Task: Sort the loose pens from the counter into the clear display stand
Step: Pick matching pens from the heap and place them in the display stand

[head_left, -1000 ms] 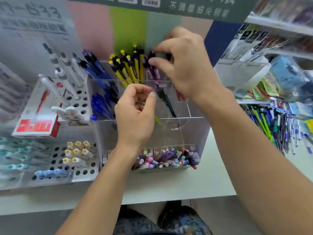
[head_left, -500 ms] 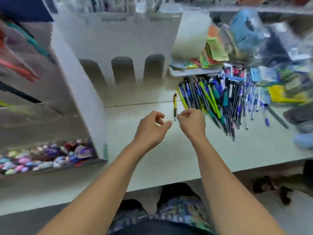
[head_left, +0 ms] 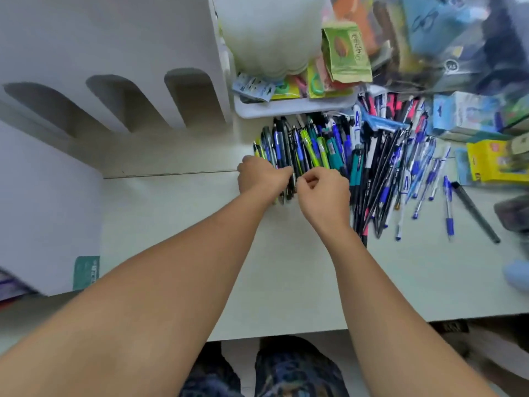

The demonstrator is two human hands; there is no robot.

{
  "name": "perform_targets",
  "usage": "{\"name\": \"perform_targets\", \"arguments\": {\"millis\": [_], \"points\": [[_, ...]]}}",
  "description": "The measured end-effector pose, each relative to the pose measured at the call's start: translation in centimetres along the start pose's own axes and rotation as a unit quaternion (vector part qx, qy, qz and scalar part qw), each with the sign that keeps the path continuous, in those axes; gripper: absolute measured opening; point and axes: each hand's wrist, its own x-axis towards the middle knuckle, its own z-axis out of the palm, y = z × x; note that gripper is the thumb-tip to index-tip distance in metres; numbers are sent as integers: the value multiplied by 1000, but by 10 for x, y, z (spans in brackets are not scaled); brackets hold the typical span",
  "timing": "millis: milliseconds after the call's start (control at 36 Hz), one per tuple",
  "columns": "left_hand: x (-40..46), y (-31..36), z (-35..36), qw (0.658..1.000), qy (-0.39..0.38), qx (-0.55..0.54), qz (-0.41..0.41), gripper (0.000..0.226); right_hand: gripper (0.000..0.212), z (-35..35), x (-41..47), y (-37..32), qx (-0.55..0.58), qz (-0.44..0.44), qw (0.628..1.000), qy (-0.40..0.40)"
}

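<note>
Currently at the pick-up step: both hands down on the near-left edge of the loose pen pile [head_left: 337, 156], spread across the white counter [head_left: 177, 224]. Left hand [head_left: 262, 177] laid over the leftmost pens, fingers curled down onto them; whether any pen is clamped cannot be told, the fingertips being hidden. Right hand [head_left: 322, 193] just beside it, thumb and forefinger drawn nearly together above a dark pen [head_left: 290, 173] lying between the two hands; firm pinch not confirmed. Hands close together, almost touching. Pens packed side by side here, mostly parallel, tips toward the body; further right, fanned and crossing. Clear display stand out of frame, so placement not yet possible. Next move, as a judgement: isolate one colour group, lift without dragging neighbours, then carry left toward the stand. Risk: adjacent barrels rolling off toward the counter edge.
</note>
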Motion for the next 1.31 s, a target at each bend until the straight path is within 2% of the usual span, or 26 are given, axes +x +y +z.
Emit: {"name": "perform_targets", "arguments": {"millis": [56,167,250,361,444,556,611,694,750,806,833,889,972,1111,1222,1306], "points": [[2,11,4,1000,-7,20,17,38,15,-4,-3,5,4,0,1000,-13],[0,18,3,997,-9,72,21,41,14,-9,-7,13,14,-6,999,-31],[-1,3,2,998,-16,59,15,38,14,-5,-10,13,19,-4,999,-45],[-5,-19,-6,998,-58,-15,23,20,14,6,-13,10,42,-23,996,-74],[-13,-38,-24,981,-128,-147,2,17,14,12,-16,8,52,-40,993,-98],[-41,-61,-63,964,-153,-218,5,20,27,13,-25,-8,139,-28,984,-106],[-61,-70,-86,946,-186,-266,-3,21,30,10,-31,-27,212,22,966,-145],[-93,-80,-124,922,-221,-317,-6,19,29,5,-43,-66,322,70,911,-249],[-111,-87,-149,915,-228,-334,-2,16,29,2,-54,-96,384,65,869,-306],[-125,-95,-173,915,-215,-342,9,7,26,-1,-68,-126,420,29,845,-329],[-130,-98,-186,915,-208,-345,14,5,24,-2,-75,-140,422,4,846,-326],[-138,-107,-210,916,-202,-346,22,19,24,-3,-90,-165,395,-60,863,-309],[-145,-122,-245,910,-217,-350,53,11,29,-1,-112,-197,363,-127,877,-289],[-151,-152,-300,885,-251,-382,82,9,24,18,-153,-246,370,-152,871,-285],[-152,-185,-350,856,-287,-420,89,32,23,44,-192,-289,361,-170,881,-254],[-148,-216,-387,834,-316,-440,104,35,26,69,-220,-320,369,-163,888,-222]]}}
